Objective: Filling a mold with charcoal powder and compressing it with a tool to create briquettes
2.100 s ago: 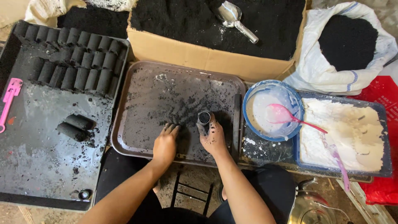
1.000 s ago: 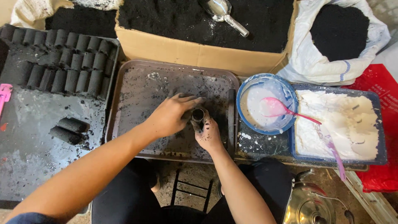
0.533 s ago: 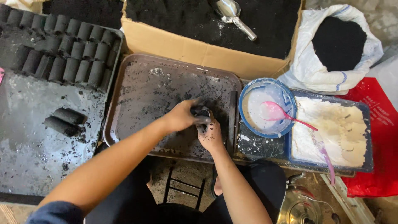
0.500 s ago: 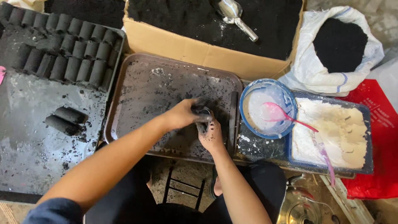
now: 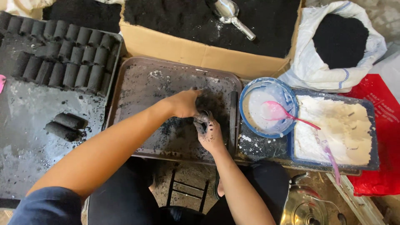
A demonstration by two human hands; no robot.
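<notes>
1. We see a cardboard box of black powder, a blue bowl of white liquid.
2. Our left hand and right hand grip a small metal tube, upright on the brown tray.

One view only, from a camera on the person's head, looking almost straight down over their own arms and lap. It sits fairly near: the brown tray fills the middle of the frame, with the left hand and right hand meeting right at the centre. The top edge takes in the cardboard box of black powder on the far side; the left edge cuts the dark tray of black cylinders; the right edge reaches the white sack; the bottom edge catches the person's knees and a metal kettle
</notes>
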